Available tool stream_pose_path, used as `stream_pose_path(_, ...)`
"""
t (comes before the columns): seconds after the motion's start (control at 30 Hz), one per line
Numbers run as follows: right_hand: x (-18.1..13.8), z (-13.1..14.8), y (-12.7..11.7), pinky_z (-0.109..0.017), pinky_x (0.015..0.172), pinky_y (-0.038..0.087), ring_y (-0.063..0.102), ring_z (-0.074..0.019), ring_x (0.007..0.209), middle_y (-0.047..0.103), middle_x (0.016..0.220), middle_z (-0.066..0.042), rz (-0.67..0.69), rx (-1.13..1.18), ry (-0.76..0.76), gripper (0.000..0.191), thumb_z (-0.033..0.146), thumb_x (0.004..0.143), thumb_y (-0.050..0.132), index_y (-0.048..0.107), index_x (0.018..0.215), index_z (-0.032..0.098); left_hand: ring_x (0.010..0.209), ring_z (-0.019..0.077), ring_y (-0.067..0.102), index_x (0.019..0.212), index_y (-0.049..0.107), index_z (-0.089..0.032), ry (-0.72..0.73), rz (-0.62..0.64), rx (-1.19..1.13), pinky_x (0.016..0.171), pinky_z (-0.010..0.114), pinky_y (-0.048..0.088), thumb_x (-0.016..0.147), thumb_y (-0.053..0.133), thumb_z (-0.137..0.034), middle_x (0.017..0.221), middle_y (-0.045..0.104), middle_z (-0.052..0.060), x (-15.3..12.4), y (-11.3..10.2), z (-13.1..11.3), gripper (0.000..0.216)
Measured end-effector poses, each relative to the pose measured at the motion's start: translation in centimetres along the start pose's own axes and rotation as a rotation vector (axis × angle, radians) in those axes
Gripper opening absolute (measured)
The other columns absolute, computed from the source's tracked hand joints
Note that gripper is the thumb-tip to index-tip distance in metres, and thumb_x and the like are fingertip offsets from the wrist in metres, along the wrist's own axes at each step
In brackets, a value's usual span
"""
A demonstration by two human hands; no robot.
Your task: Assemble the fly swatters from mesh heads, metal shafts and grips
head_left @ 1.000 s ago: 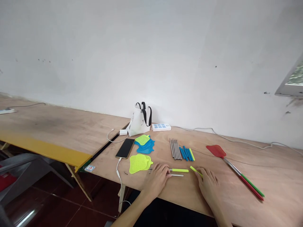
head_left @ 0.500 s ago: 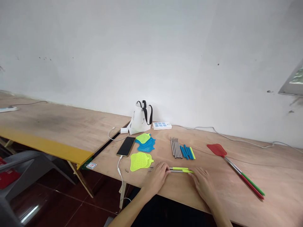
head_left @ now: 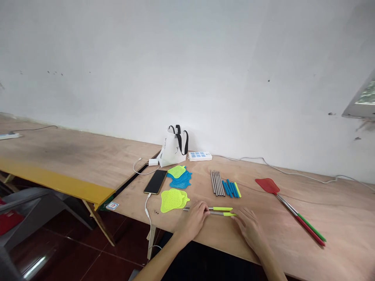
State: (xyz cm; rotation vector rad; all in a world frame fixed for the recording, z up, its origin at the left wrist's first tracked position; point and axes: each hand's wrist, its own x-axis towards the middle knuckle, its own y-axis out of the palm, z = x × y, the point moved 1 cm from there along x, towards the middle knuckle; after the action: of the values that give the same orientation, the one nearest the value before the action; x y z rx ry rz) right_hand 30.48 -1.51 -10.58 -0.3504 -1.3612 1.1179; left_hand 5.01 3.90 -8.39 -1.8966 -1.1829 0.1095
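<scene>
Left hand (head_left: 197,216) closes over two rods (head_left: 216,213); right hand (head_left: 248,223) pinches one's yellow handle (head_left: 229,214), apparently part-way on; the other handle (head_left: 222,208) looks fitted; spare rods (head_left: 217,183) and mesh heads (head_left: 173,201) lie unjoined.

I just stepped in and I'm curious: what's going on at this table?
A person's left hand is closed over two metal rods on the table. The fingers of the right hand hold the end of the nearer yellow grip, which sits on the nearer rod's end. The farther rod has a yellow grip too. Beyond lie loose rods, blue grips and mesh heads.
</scene>
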Motion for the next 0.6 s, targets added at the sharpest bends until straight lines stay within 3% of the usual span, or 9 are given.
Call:
stream_pose_path(0.2, 0.7, 2.4, 0.4, -0.036, 0.085, 0.052, 0.066, -0.0206, 0.095, 0.072, 0.101, -0.004, 0.113, 0.052, -0.079, 0.030, 0.037, 0.105, 0.042, 0.071, 0.106, 0.028, 0.111, 0.0186, 0.058, 0.102, 0.059, -0.021, 0.138, 0.040, 0.062, 0.102, 0.034, 0.045, 0.102, 0.054, -0.023, 0.114, 0.064, 0.002, -0.1, 0.2, -0.5, 0.005)
stream_pose_path(0.33, 1.0, 3.6, 0.6, -0.036, 0.085, 0.052, 0.066, -0.0196, 0.094, 0.071, 0.101, -0.004, 0.122, 0.028, -0.106, 0.026, 0.036, 0.104, 0.047, 0.071, 0.104, 0.027, 0.114, 0.0189, 0.058, 0.100, 0.060, -0.021, 0.144, 0.046, 0.103, 0.104, 0.035, 0.044, 0.101, 0.057, -0.026, 0.117, 0.064, 0.002, -0.3, 0.0, -0.7, 0.006)
stream_pose_path(0.5, 1.0, 3.3, 0.6, -0.043, 0.100, 0.049, 0.060, -0.0243, 0.120, 0.064, 0.131, -0.006, 0.035, -0.037, -0.052, 0.023, 0.037, 0.101, 0.052, 0.072, 0.099, 0.027, 0.116, 0.0221, 0.058, 0.107, 0.059, -0.022, 0.120, 0.019, 0.161, 0.105, 0.041, 0.044, 0.101, 0.057, -0.028, 0.118, 0.065, 0.003, -0.4, -0.2, -1.1, 0.009)
stream_pose_path(0.6, 0.9, 3.0, 0.8, -0.045, 0.106, 0.047, 0.056, -0.0237, 0.128, 0.060, 0.138, -0.005, 0.082, -0.002, -0.038, 0.024, 0.039, 0.102, 0.050, 0.071, 0.102, 0.028, 0.118, 0.0230, 0.058, 0.111, 0.061, -0.023, 0.111, -0.005, 0.183, 0.109, 0.045, 0.042, 0.099, 0.059, -0.026, 0.121, 0.065, 0.003, -0.4, -0.2, -1.3, 0.012)
